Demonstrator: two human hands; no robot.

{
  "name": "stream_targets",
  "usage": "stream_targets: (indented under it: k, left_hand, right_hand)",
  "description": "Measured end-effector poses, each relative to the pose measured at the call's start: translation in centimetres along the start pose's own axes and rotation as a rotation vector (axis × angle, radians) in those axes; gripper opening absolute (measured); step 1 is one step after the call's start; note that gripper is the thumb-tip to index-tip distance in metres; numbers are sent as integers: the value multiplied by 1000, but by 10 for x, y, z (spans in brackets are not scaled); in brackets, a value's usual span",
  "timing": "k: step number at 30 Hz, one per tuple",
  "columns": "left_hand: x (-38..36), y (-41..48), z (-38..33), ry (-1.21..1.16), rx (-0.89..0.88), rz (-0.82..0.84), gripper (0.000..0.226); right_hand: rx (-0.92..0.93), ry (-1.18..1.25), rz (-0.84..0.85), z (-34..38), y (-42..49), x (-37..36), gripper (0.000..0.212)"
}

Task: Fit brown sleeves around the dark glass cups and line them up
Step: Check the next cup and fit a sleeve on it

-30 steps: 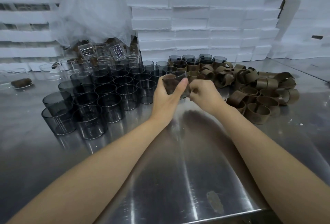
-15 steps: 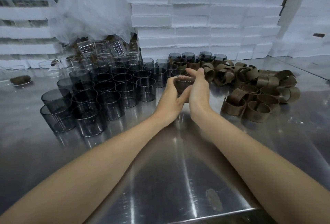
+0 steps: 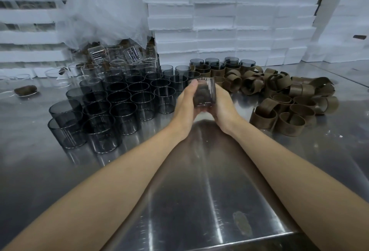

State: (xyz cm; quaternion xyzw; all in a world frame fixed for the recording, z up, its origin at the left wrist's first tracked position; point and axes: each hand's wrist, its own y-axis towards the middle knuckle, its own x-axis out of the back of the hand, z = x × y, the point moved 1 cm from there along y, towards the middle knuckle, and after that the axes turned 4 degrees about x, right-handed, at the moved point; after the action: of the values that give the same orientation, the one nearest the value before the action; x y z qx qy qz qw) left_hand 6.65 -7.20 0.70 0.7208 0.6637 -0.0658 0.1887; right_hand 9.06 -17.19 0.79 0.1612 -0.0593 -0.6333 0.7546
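Both hands hold one dark glass cup (image 3: 205, 94) between them above the steel table (image 3: 199, 190); a brown sleeve seems wrapped low on it, blurred. My left hand (image 3: 186, 106) grips its left side and my right hand (image 3: 223, 106) cups its right side. Several bare dark cups (image 3: 119, 100) stand in rows to the left. Loose brown sleeves (image 3: 289, 100) lie heaped to the right. Several sleeved cups (image 3: 219, 67) stand in a line at the back.
White foam boxes (image 3: 229, 21) are stacked along the back wall. A crumpled plastic bag (image 3: 105, 7) hangs over clear measuring glasses (image 3: 119, 55) at the back left. A small brown item (image 3: 26, 89) lies far left. The table's front edge runs near the bottom.
The hands closed together around the cup; the right hand went from pinching beside it to cupping its right side. The cup now sits deeper between both palms.
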Motion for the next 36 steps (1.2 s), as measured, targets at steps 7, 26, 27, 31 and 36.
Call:
stream_targets:
  k: [7, 26, 27, 31, 36]
  left_hand:
    - [9, 0, -5, 52, -109, -153, 50]
    - [-3, -12, 0, 1598, -667, -22, 61]
    - [-4, -12, 0, 1558, -616, -50, 65]
    - [-6, -15, 2, 1413, -482, -106, 75]
    - [-1, -11, -3, 1154, -297, -176, 88]
  right_hand:
    - [379, -596, 258, 2, -7, 15, 88]
    - [293, -660, -89, 5, -3, 16, 19]
    - [295, -698, -64, 4, -3, 16, 20]
    - [316, -728, 16, 3, -7, 18, 24]
    - [320, -646, 96, 0, -9, 19, 33]
